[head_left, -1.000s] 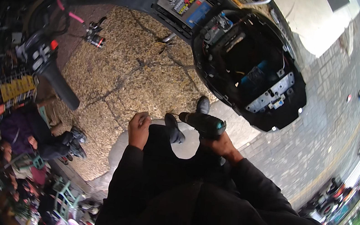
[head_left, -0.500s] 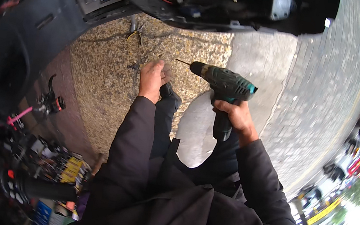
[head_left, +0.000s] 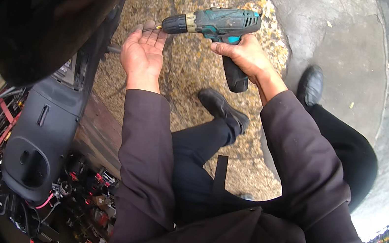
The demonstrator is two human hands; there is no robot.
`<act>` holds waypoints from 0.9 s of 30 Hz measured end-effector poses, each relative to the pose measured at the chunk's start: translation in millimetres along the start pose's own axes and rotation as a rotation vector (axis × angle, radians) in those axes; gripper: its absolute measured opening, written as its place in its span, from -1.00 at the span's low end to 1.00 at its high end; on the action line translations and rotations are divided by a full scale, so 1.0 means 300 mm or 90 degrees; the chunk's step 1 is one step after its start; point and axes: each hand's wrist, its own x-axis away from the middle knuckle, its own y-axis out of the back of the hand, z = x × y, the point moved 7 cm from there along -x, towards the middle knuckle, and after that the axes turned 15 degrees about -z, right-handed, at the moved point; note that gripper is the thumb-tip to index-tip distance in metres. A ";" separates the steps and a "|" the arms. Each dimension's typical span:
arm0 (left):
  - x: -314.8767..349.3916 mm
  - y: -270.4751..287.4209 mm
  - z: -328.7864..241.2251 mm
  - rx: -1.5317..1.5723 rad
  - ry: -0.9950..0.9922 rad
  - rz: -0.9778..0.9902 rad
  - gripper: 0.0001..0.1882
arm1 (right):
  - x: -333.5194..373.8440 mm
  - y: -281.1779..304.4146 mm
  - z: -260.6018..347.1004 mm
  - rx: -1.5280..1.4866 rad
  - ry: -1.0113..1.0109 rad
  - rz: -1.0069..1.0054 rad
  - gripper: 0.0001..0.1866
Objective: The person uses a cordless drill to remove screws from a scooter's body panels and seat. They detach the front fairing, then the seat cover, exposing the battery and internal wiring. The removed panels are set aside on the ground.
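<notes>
Holding: one cordless drill (head_left: 228, 24), teal and black, at 12 o'clock, its chuck (head_left: 175, 24) aimed toward 9. Right hand (head_left: 246, 56), at 1 o'clock: my fingers wrapped firmly round the drill's handle, thumb pointing to 9. Left hand (head_left: 143, 59), between 10 and 11: palm up, fingers loosely curled at the thin bit (head_left: 158, 27); whether they pinch it, I cannot tell. Edges: one dark rounded panel (head_left: 55, 17) at 10, its rim near my left hand; one grey scooter panel (head_left: 55, 122) between 8 and 9, well apart from the drill. Room: pebbled paving (head_left: 182, 70) between my wrists, spreading beneath the drill to my left shoe (head_left: 221, 108); grey concrete (head_left: 349, 49) from 1 to 3, my right shoe (head_left: 312, 83) on it at 2.
</notes>
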 end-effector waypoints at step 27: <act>0.635 -0.236 -0.770 -0.514 -1.520 -0.480 -0.59 | -0.630 -0.018 -0.044 0.058 -0.004 -0.029 -0.32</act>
